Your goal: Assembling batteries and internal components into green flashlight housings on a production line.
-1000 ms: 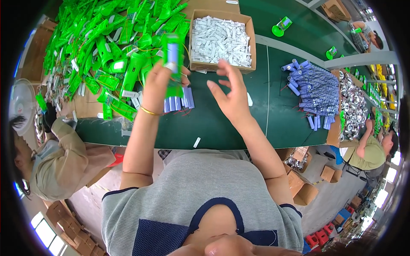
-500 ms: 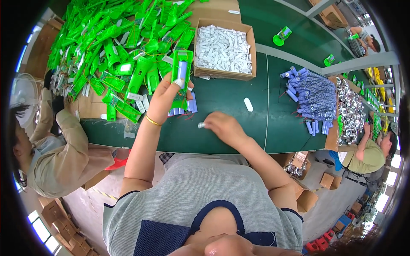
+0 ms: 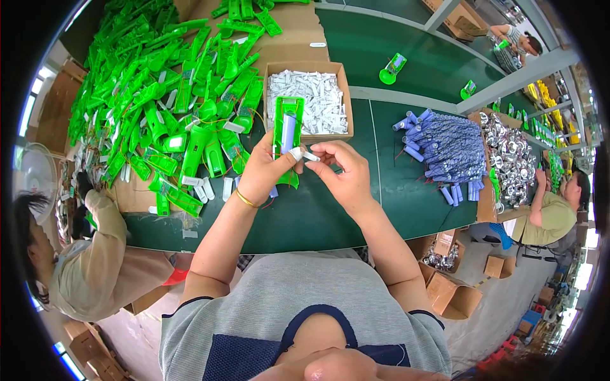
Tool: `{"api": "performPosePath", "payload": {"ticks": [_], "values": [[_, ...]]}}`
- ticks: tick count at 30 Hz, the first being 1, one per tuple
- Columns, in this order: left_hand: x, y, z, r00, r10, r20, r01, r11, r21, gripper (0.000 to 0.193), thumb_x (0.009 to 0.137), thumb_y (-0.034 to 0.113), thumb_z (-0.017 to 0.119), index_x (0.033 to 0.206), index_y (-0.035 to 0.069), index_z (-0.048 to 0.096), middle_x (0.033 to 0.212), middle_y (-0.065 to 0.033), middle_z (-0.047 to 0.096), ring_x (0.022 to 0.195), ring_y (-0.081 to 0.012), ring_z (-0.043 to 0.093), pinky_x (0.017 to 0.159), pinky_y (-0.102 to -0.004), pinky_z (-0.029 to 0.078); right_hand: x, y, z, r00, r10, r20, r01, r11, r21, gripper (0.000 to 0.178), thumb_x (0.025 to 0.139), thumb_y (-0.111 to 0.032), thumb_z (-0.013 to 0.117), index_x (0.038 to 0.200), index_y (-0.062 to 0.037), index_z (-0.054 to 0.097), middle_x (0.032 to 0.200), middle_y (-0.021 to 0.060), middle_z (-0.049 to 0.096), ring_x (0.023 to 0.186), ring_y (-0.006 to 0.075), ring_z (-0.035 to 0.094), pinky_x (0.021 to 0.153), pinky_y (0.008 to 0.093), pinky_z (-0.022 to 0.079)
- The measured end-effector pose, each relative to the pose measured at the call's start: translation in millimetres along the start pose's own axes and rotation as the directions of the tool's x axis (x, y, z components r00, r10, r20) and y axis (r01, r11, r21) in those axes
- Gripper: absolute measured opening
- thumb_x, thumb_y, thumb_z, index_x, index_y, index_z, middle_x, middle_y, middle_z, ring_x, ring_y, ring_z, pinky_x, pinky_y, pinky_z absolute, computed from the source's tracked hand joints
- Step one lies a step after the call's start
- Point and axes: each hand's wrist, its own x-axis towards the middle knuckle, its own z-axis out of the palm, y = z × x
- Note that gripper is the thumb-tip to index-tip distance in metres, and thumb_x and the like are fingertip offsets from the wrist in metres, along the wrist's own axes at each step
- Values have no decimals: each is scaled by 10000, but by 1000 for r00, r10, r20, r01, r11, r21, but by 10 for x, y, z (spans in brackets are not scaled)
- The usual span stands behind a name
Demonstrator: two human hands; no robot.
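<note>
My left hand (image 3: 259,166) grips an upright green plastic housing (image 3: 277,120), with a lilac cylindrical battery (image 3: 289,132) lying inside it. The thumb presses near the housing's lower end, and its tip looks white, as if wrapped. Close beside it, my right hand (image 3: 346,174) pinches a small white plastic piece (image 3: 311,156) between thumb and fingers, near the housing's lower edge. Behind and beneath my hands, another green part and a few lilac batteries (image 3: 274,192) are partly hidden on the green table (image 3: 305,225).
A cardboard box (image 3: 349,114) of white pieces stands beyond my hands. Left lies a heap of green housings (image 3: 197,143) with wires. Wired lilac batteries (image 3: 452,149) are piled right, beside a box of shiny metal parts (image 3: 508,159). Co-workers sit left (image 3: 95,254) and right (image 3: 553,209).
My right hand has risen from the table to the housing, bringing the small white piece. My left hand has come lower in view with the housing. The whole view has shifted somewhat.
</note>
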Motion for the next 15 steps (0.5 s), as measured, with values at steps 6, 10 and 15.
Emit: {"api": "performPosePath", "payload": {"ticks": [6, 10, 15], "values": [[127, 79, 74, 993, -106, 59, 119, 944, -307, 244, 937, 95, 641, 1162, 44, 563, 857, -31, 633, 707, -122, 592, 646, -294, 517, 122, -38, -124, 990, -140, -9, 140, 990, 6, 335, 772, 34, 759, 1089, -28, 672, 1018, 91, 665, 821, 185, 676, 711, 296, 570], [215, 25, 99, 985, -149, 89, 170, 928, -332, 292, 940, 89, 633, 1216, 39, 556, 911, -53, 666, 718, -137, 631, 659, -295, 539, 214, 31, -131, 978, -201, 55, 203, 979, -31, 239, 801, 52, 722, 1022, -17, 663, 963, 91, 639, 793, 189, 675, 681, 301, 560], [398, -59, 62, 998, 25, 50, -28, 998, 51, 204, 967, 190, 631, 1085, 42, 552, 873, -51, 656, 707, -132, 604, 675, -283, 511, 376, 253, -208, 993, 76, -87, -59, 981, 182, 89, 873, 0, 689, 928, 22, 621, 991, 96, 637, 786, 164, 665, 686, 284, 542]]}}
